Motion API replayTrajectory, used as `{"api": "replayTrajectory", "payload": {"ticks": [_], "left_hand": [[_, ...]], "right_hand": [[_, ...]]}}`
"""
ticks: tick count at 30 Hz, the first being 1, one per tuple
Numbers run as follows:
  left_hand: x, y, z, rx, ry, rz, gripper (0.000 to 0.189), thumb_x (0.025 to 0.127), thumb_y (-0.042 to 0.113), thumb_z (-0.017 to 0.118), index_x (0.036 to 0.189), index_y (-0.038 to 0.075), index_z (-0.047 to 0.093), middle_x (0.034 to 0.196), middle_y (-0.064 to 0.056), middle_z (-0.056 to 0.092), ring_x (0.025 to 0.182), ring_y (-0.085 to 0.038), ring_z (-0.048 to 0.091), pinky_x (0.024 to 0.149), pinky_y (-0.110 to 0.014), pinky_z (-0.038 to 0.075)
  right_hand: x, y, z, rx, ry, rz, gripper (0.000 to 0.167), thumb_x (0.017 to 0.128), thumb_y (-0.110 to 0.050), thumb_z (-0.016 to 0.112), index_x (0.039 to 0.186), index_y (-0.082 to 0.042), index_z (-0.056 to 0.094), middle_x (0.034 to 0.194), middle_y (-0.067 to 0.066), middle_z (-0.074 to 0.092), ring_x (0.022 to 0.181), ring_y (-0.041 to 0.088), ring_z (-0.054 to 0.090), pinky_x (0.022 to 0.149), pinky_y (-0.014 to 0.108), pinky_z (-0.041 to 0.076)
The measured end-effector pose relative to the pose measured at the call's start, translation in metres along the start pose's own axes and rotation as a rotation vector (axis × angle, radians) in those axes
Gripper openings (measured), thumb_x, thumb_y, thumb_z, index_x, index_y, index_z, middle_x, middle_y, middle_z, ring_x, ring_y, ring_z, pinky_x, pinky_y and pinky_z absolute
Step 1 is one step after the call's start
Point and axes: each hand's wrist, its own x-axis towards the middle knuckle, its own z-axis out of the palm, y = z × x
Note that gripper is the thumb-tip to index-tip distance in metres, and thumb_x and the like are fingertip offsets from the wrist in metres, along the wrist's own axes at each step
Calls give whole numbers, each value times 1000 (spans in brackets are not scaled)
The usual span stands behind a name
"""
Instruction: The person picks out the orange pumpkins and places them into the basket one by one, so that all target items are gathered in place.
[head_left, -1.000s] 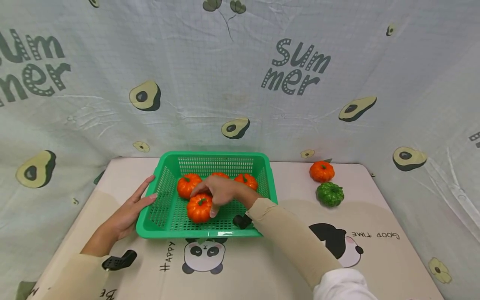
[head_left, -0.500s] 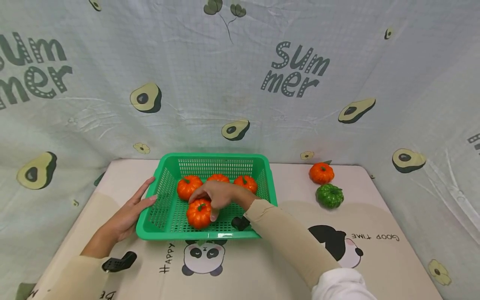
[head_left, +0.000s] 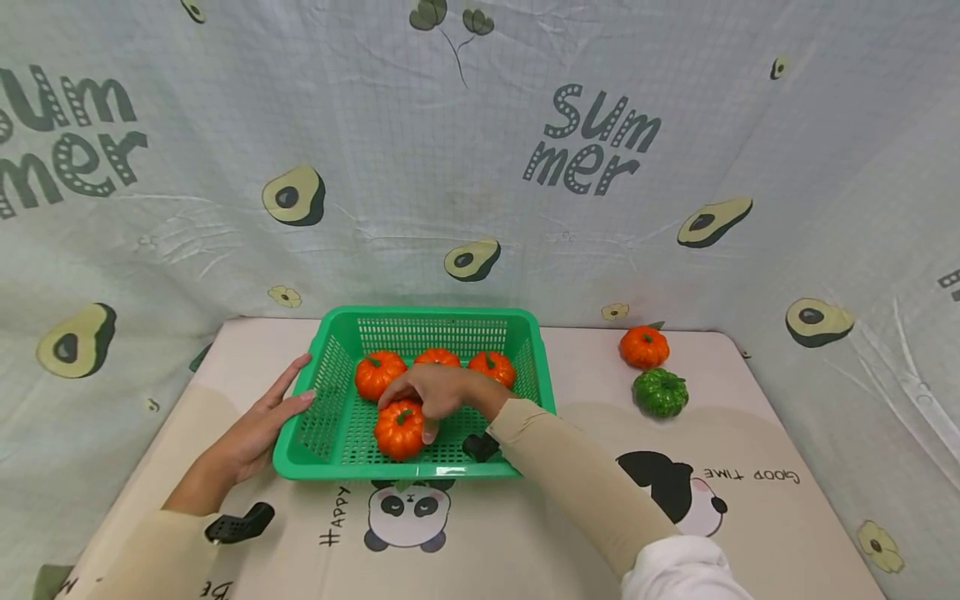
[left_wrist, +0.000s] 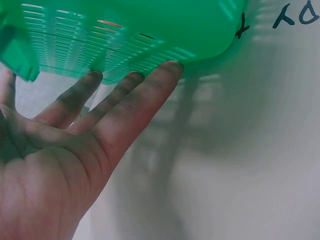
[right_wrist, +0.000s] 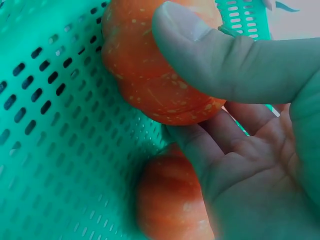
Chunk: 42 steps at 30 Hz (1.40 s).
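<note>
A green plastic basket (head_left: 427, 311) with slotted walls stands on the table. My left hand (head_left: 258, 425) is at its left side, straight fingers (left_wrist: 137, 102) touching the slotted wall from outside, as the left wrist view shows. Inside the basket, my right hand (head_left: 442, 389) grips an orange pumpkin (head_left: 400, 432) near the front wall. Its thumb (right_wrist: 200, 55) lies across the pumpkin's side, with fingers on the opposite side, partly hidden. Behind it sit three more orange pumpkins: one at the left (head_left: 377, 375), one in the middle (head_left: 437, 357), partly covered by the hand, and one at the right (head_left: 492, 367).
Right of the basket, an orange pumpkin (head_left: 643, 347) and a green pumpkin (head_left: 660, 393) lie on the table. The tablecloth (head_left: 517, 533) has printed pandas and lettering. A patterned curtain (head_left: 390, 200) hangs behind the table's far edge.
The gripped pumpkin has shifted slightly toward the basket's front wall with my right hand. More of the middle back pumpkin shows. My left hand stays at the basket's side.
</note>
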Motion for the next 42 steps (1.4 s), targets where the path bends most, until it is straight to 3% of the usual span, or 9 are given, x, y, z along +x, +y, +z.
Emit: {"api": "replayTrajectory", "payload": {"ticks": [7,14,26,30,36,42], "left_hand": [[1,0,1,1,1,-6,74,113,36,44,165,46,-6,172,-27,5,130,-21,54,94,-31,57],[0,1,0,-8,-1,0,73,113,35,44,165,46,-6,171,-28,7,127,-20,55,94,-31,58],[0,1,0,12,5,1,74,113,36,44,166,45,-6,172,-26,6,130,-22,52,94,-30,57],[0,1,1,14,5,0,74,113,36,44,166,45,-6,172,-26,6,131,-25,51,94,-30,57],[1,-1,1,9,5,-6,74,113,37,44,165,46,-6,171,-27,8,127,-20,54,94,-30,57],[1,-1,0,16,4,-8,73,113,38,44,165,47,-7,171,-28,7,131,-24,52,94,-31,57]], "right_hand": [[1,0,1,4,-31,12,81,69,16,87,142,-9,63,150,6,62,143,22,54,115,23,43],[3,1,1,14,-68,50,80,72,14,86,144,-10,61,154,4,58,146,20,50,119,26,39],[3,0,1,-73,-92,80,79,78,7,84,149,-14,56,157,3,52,145,20,45,121,32,38],[1,-1,1,-46,-85,84,77,79,6,83,149,-11,56,157,4,54,146,21,46,121,31,38],[-5,-1,0,-10,-57,77,71,80,6,82,146,-9,59,153,4,57,145,23,49,120,31,41],[-16,-3,-16,104,-8,30,66,83,9,78,144,-4,59,153,10,58,150,28,47,123,38,39]]}}
